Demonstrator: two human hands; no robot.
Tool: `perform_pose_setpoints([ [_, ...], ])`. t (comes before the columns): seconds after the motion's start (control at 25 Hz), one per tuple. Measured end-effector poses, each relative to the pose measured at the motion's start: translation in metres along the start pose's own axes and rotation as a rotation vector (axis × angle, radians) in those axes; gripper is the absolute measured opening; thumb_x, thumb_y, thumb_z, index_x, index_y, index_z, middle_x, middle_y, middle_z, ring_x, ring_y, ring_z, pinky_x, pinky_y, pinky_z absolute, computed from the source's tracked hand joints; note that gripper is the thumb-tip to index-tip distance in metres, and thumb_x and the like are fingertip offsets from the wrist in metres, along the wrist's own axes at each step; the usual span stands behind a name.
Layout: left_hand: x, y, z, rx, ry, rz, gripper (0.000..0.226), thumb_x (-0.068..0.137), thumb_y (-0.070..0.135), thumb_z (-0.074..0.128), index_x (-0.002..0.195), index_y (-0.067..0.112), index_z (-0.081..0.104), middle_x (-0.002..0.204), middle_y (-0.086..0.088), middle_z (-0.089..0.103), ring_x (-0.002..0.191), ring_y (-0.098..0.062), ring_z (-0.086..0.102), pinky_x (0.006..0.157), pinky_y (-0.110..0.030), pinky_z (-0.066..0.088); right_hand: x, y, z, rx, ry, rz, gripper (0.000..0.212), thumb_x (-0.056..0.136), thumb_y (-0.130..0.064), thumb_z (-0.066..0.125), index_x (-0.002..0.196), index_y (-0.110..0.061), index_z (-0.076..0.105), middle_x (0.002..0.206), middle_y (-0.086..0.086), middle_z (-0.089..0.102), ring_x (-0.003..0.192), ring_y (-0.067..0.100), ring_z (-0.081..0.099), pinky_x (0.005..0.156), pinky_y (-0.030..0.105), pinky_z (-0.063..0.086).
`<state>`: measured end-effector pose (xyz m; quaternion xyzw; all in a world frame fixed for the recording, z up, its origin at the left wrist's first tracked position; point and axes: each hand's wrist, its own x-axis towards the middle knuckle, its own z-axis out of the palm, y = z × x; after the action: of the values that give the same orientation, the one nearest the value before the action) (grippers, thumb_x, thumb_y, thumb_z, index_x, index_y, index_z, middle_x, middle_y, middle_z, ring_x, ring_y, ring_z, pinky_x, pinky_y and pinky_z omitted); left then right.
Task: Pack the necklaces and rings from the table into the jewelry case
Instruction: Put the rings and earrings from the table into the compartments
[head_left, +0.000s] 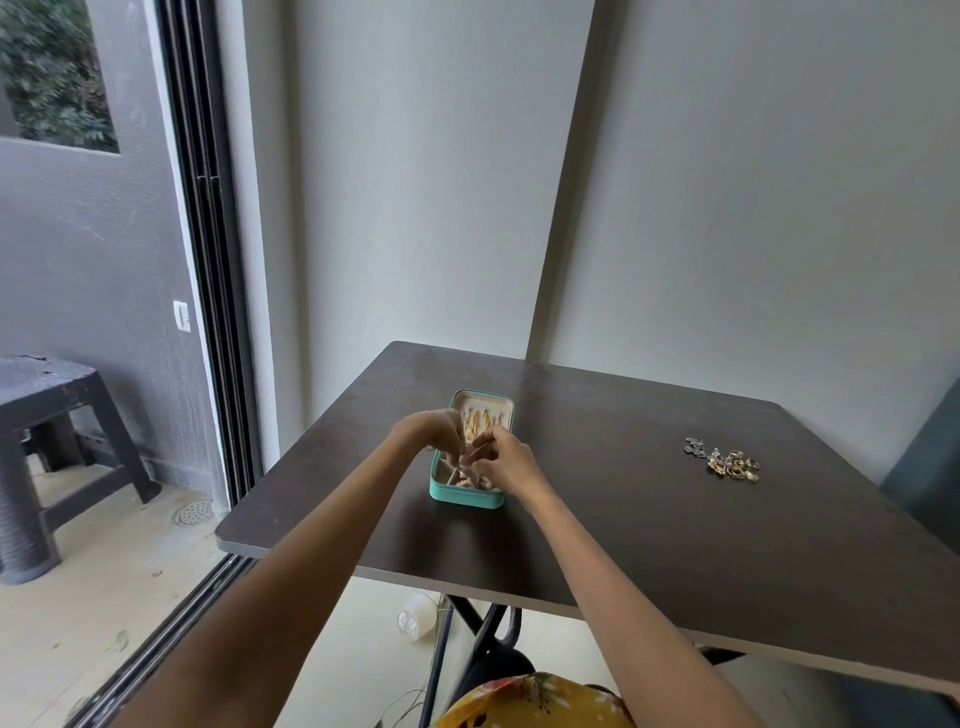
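Note:
A small teal jewelry case (467, 498) with a cream lining lies open on the dark table (649, 519). Gold necklaces (477, 422) hang in its far half. Both hands hover over the case's middle. My left hand (436, 428) and my right hand (501, 460) have their fingers curled together, pinching a thin chain (470, 457) between them above the near compartment. More gold pieces (465, 483) lie in that compartment, partly hidden by my right hand. A pile of rings (730, 462) sits far to the right on the table.
A few dark earrings or charms (695, 447) lie at the left end of the ring pile. The table's near edge runs just below the case. A dark stool (47, 415) stands outside the sliding door at left. A wall backs the table.

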<state>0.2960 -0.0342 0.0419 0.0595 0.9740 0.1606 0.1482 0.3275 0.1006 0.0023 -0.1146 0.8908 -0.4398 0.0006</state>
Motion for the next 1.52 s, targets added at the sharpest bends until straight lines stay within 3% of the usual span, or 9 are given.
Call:
perform_pose_setpoints([
  [0.16,0.001,0.001,0.000,-0.013,0.015,-0.017,0.033,0.082,0.006,0.064,0.113,-0.002,0.061,0.091,-0.005,0.053,0.072,-0.011,0.046,0.054,-0.017,0.037,-0.002,0.004,-0.002,0.057,0.022,0.013,0.030,0.084,-0.008,0.055,0.113,-0.013,0.053,0.111,0.008,0.067,0.091,0.018,0.062,0.071,0.026,0.051],
  [0.32,-0.003,0.003,0.005,0.050,-0.011,-0.028,0.038,0.081,0.011,0.068,0.116,-0.001,0.060,0.103,-0.010,0.057,0.087,-0.015,0.047,0.065,-0.023,0.045,0.000,0.000,-0.002,0.039,-0.037,0.052,0.032,0.086,-0.012,0.054,0.118,-0.014,0.052,0.118,0.009,0.063,0.095,0.021,0.063,0.075,0.031,0.052],
  [0.48,-0.005,0.012,-0.002,-0.040,0.029,0.009,0.032,0.082,0.008,0.066,0.113,-0.001,0.062,0.095,-0.006,0.054,0.082,-0.015,0.049,0.056,-0.018,0.036,-0.002,-0.001,-0.007,0.143,0.069,0.031,0.028,0.085,-0.004,0.050,0.111,-0.012,0.056,0.107,0.010,0.066,0.089,0.020,0.062,0.066,0.024,0.051],
  [0.6,0.000,0.031,-0.008,-0.133,0.127,0.054,0.028,0.083,0.007,0.063,0.110,-0.003,0.065,0.087,-0.007,0.056,0.065,-0.012,0.048,0.054,-0.019,0.037,0.001,0.001,-0.017,0.247,0.207,0.000,0.014,0.086,-0.008,0.056,0.097,-0.015,0.058,0.091,0.004,0.064,0.080,0.015,0.060,0.071,0.032,0.052],
  [0.72,0.013,0.070,0.000,-0.238,0.306,0.134,0.023,0.085,0.010,0.059,0.106,0.002,0.066,0.098,-0.014,0.066,0.086,-0.026,0.063,0.069,-0.030,0.050,0.007,0.013,-0.042,0.320,0.366,0.034,0.008,0.087,-0.015,0.057,0.094,-0.018,0.061,0.087,0.000,0.065,0.073,0.014,0.057,0.072,0.036,0.050],
  [0.84,0.033,0.127,0.028,-0.540,0.444,0.211,0.022,0.085,0.009,0.053,0.104,0.007,0.064,0.107,-0.015,0.067,0.103,-0.029,0.062,0.082,-0.032,0.047,0.008,0.045,-0.085,0.336,0.544,0.117,0.008,0.087,-0.020,0.055,0.087,-0.025,0.060,0.082,-0.001,0.065,0.072,0.018,0.058,0.070,0.036,0.050],
  [1.04,0.060,0.222,0.079,-0.852,0.390,0.261,0.022,0.088,0.008,0.051,0.109,0.006,0.058,0.106,-0.014,0.065,0.097,-0.025,0.060,0.080,-0.029,0.046,-0.002,0.114,-0.157,0.251,0.698,0.214,0.006,0.088,-0.020,0.056,0.085,-0.024,0.059,0.080,-0.001,0.065,0.073,0.018,0.059,0.068,0.032,0.046],
  [1.28,0.108,0.276,0.115,-0.848,0.334,0.279,0.022,0.086,0.005,0.053,0.106,0.006,0.062,0.090,-0.003,0.060,0.093,-0.023,0.059,0.077,-0.023,0.042,-0.010,0.184,-0.223,0.058,0.817,0.360,0.008,0.085,-0.019,0.060,0.084,-0.014,0.067,0.087,0.003,0.071,0.085,0.025,0.065,0.067,0.029,0.042],
  [1.52,0.135,0.287,0.127,-0.649,0.304,0.387,0.031,0.082,0.001,0.050,0.104,0.011,0.069,0.097,0.001,0.052,0.096,-0.020,0.061,0.081,-0.016,0.039,-0.013,0.228,-0.247,-0.205,0.637,0.316,0.012,0.086,-0.015,0.060,0.094,-0.017,0.068,0.094,0.004,0.070,0.093,0.021,0.064,0.074,0.028,0.046],
])
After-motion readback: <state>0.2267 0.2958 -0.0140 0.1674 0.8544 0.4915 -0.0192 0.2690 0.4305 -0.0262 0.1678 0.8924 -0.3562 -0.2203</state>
